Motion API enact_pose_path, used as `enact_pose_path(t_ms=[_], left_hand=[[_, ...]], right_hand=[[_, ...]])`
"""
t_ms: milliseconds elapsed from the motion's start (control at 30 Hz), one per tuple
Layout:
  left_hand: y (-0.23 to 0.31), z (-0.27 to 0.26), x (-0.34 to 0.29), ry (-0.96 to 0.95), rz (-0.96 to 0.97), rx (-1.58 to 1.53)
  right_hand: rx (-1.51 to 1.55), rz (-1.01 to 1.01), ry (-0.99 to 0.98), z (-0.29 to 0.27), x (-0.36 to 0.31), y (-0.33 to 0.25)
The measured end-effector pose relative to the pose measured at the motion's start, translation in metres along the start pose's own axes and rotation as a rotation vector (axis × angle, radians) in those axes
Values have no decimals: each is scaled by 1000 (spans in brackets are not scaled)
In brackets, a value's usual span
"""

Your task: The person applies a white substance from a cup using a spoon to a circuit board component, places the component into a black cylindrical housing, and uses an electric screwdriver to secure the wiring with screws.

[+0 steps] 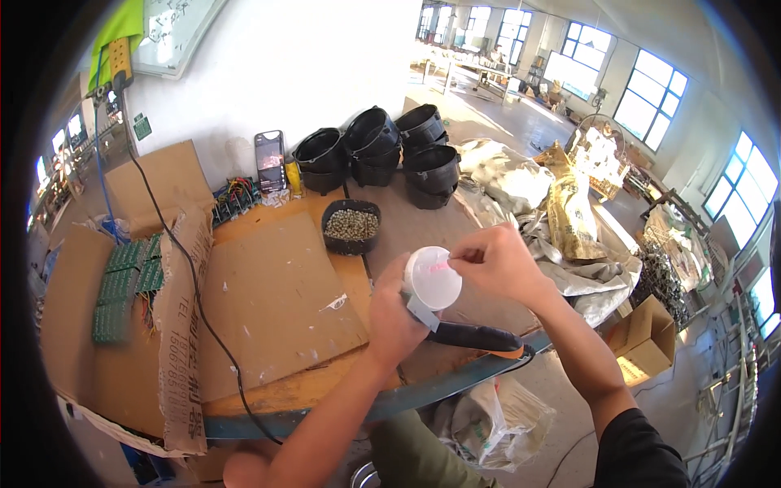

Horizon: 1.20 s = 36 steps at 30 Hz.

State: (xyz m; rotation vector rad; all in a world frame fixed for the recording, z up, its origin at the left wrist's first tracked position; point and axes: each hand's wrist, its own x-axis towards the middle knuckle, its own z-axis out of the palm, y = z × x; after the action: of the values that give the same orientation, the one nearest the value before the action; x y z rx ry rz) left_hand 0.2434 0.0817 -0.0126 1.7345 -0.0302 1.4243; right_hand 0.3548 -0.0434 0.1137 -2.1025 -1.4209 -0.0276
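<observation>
My left hand (pixel 394 313) is wrapped around a round, whitish translucent part (pixel 434 279) with a grey tab at its lower side and a small pink mark on its face. At the part's upper right edge, my right hand (pixel 496 259) has its fingertips pinched together; whatever is between them is too small to make out. Just below the part, a black corded hand tool (pixel 476 336) with an orange end lies by the table's front edge. Beyond my hands stands a black tub (pixel 351 227) filled with small brass-coloured pieces.
Black round housings (pixel 431 175) are stacked at the table's back, beside an upright phone (pixel 269 163). To the left, an open cardboard box (pixel 183 342) holds green circuit boards (pixel 120 281). A cardboard sheet (pixel 268 309) covers the tabletop, crossed by a black cable (pixel 213 329). Sacks (pixel 569 220) lie right.
</observation>
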Motion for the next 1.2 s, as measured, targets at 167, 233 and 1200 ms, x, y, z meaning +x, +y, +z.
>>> enact_pose_path(t_ms=[167, 233, 1200], left_hand=[[-16, -4, -6, -74, 84, 183], [-13, 2, -7, -30, 92, 176], [0, 1, -2, -189, -289, -130]], right_hand=[[-7, 67, 55, -9, -14, 6], [221, 193, 183, -11, -21, 19], [-251, -136, 13, 14, -10, 11]])
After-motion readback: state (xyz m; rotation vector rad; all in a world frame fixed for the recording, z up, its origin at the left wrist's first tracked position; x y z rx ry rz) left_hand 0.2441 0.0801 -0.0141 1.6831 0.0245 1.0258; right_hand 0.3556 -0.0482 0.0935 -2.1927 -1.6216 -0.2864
